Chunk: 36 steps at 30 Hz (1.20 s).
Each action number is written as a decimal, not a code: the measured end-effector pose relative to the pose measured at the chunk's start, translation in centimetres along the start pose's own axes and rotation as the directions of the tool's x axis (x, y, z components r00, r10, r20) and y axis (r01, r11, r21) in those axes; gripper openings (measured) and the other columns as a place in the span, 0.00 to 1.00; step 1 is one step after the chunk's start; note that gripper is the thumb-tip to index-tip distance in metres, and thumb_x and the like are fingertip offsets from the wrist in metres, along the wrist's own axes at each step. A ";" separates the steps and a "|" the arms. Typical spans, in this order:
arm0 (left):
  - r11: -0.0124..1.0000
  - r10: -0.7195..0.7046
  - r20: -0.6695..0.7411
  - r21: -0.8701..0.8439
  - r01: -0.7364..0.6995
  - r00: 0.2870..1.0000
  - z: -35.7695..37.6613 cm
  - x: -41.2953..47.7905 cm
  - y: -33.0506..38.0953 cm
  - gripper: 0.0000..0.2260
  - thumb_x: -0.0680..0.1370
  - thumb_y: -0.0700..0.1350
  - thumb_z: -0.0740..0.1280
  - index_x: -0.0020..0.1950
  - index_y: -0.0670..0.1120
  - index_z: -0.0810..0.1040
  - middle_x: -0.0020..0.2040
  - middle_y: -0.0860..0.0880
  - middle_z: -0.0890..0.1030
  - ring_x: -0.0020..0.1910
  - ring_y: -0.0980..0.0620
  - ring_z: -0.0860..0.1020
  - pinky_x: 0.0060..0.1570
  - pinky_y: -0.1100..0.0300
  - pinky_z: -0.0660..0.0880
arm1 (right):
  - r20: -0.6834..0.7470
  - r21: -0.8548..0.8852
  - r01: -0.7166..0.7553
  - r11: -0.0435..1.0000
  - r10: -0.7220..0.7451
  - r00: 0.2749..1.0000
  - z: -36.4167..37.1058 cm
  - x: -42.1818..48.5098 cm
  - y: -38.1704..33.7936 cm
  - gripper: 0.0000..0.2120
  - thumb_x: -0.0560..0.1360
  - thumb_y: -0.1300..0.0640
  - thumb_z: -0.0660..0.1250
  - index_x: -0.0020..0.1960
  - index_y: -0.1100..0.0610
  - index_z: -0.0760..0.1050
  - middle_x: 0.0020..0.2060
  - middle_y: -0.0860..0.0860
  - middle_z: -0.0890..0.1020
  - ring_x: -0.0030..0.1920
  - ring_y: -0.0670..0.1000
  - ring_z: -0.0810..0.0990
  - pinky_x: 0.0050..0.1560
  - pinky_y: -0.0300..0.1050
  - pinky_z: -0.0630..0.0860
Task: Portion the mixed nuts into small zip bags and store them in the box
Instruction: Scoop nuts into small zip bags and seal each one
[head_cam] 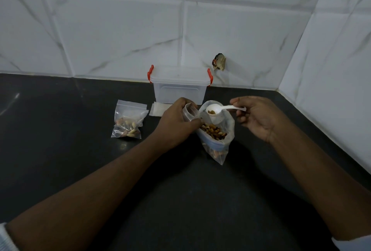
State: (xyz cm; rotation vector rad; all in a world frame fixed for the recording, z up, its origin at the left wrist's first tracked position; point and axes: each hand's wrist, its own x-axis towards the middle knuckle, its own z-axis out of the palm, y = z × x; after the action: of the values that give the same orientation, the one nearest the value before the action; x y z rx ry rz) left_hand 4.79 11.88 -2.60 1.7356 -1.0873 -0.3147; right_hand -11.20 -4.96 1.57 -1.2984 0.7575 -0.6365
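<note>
Holding a white spoon (216, 108) with a few brown nuts, the right hand (259, 118) pinches its handle above the large clear bag of mixed nuts (215, 132). The left hand (176, 122) grips a small zip bag (190, 111) beside it. A filled bag (128, 120) lies left; the lidded box (179, 86) stands behind.

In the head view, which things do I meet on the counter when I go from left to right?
Filled small zip bag, flat pale stack, left hand, large bag of nuts, right hand.

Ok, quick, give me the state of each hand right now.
Left hand: closed, gripping a small zip bag.
Right hand: closed, pinching the white spoon by its handle.
</note>
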 end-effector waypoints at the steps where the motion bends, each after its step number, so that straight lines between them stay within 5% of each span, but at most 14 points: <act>1: 1.000 0.001 0.000 0.001 -0.001 1.000 0.0 0.0 0.0 0.18 0.76 0.47 0.75 0.62 0.54 0.73 0.54 0.60 0.77 0.53 0.61 0.77 0.46 0.68 0.72 | 0.032 0.043 0.016 0.999 -0.017 0.999 0.3 -0.3 -0.2 0.06 0.78 0.67 0.66 0.51 0.63 0.83 0.37 0.54 0.82 0.31 0.44 0.76 0.30 0.36 0.72; 4: 1.000 0.005 0.005 -0.008 -0.005 1.000 0.0 -0.1 0.0 0.19 0.76 0.47 0.75 0.62 0.55 0.72 0.55 0.60 0.77 0.54 0.62 0.77 0.47 0.68 0.72 | 0.148 0.111 0.095 0.989 -0.111 0.983 1.4 -1.4 -0.3 0.07 0.78 0.68 0.67 0.51 0.62 0.82 0.39 0.54 0.82 0.33 0.45 0.76 0.31 0.36 0.72; 7: 0.999 0.021 -0.003 -0.027 -0.021 1.000 0.0 -0.1 -0.1 0.20 0.75 0.46 0.76 0.64 0.53 0.73 0.57 0.58 0.78 0.55 0.60 0.77 0.51 0.64 0.75 | 0.267 -0.041 0.293 0.955 -0.273 0.924 2.2 -2.1 0.1 0.08 0.79 0.69 0.66 0.52 0.62 0.83 0.48 0.61 0.84 0.37 0.49 0.79 0.37 0.41 0.77; 12: 0.999 0.027 -0.053 -0.046 -0.029 0.998 0.1 -0.2 -0.3 0.18 0.74 0.45 0.76 0.60 0.51 0.74 0.53 0.55 0.79 0.52 0.56 0.79 0.51 0.58 0.79 | 0.443 -0.445 0.601 0.664 -0.420 0.792 2.1 -2.1 0.6 0.13 0.76 0.69 0.70 0.52 0.54 0.85 0.50 0.50 0.88 0.53 0.59 0.85 0.59 0.61 0.82; 16: 0.999 0.024 -0.035 -0.031 -0.025 0.999 0.1 -0.2 -0.3 0.19 0.75 0.42 0.75 0.62 0.52 0.73 0.57 0.54 0.78 0.56 0.55 0.78 0.54 0.58 0.77 | 0.422 -0.466 0.637 0.614 -0.479 0.770 1.7 -1.9 0.3 0.14 0.75 0.70 0.70 0.52 0.53 0.85 0.49 0.48 0.88 0.53 0.52 0.85 0.57 0.58 0.82; 19: 1.000 0.008 -0.019 -0.027 -0.008 1.000 0.0 -0.2 -0.1 0.18 0.75 0.41 0.74 0.61 0.52 0.73 0.57 0.55 0.78 0.57 0.55 0.78 0.54 0.59 0.77 | 0.414 -0.575 0.668 0.473 -0.536 0.736 0.1 -1.7 -0.4 0.13 0.74 0.68 0.69 0.49 0.51 0.85 0.45 0.45 0.87 0.44 0.44 0.83 0.45 0.48 0.80; 24: 0.999 -0.026 -0.024 -0.026 0.026 0.999 0.0 -0.1 0.1 0.18 0.75 0.42 0.74 0.63 0.51 0.74 0.58 0.54 0.78 0.57 0.55 0.77 0.53 0.60 0.77 | 0.463 -0.709 0.611 0.352 -0.421 0.780 -1.2 -1.2 -0.8 0.12 0.74 0.65 0.70 0.45 0.48 0.84 0.41 0.45 0.85 0.40 0.50 0.81 0.40 0.48 0.77; 27: 0.999 -0.030 -0.024 -0.016 0.029 0.999 0.0 0.0 0.2 0.18 0.76 0.42 0.74 0.63 0.51 0.73 0.59 0.54 0.78 0.58 0.55 0.77 0.55 0.59 0.78 | 0.451 -0.784 0.558 0.272 -0.370 0.813 -1.3 -1.1 -0.7 0.10 0.75 0.64 0.70 0.46 0.50 0.84 0.39 0.43 0.83 0.36 0.42 0.77 0.37 0.39 0.70; 36: 1.000 -0.030 -0.015 -0.007 0.030 0.999 -0.1 0.0 0.2 0.19 0.76 0.43 0.74 0.64 0.51 0.73 0.59 0.53 0.79 0.58 0.54 0.78 0.55 0.58 0.79 | 0.417 -0.798 0.527 0.294 -0.363 0.833 -1.1 -1.3 -1.1 0.08 0.76 0.59 0.69 0.44 0.47 0.83 0.34 0.40 0.82 0.35 0.42 0.78 0.38 0.41 0.73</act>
State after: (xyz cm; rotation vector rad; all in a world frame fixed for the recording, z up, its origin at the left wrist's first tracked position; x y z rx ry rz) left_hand 4.76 11.91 -2.40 1.7473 -1.0486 -0.3232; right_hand -12.92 -4.78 2.69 -2.6394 0.5764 -0.5476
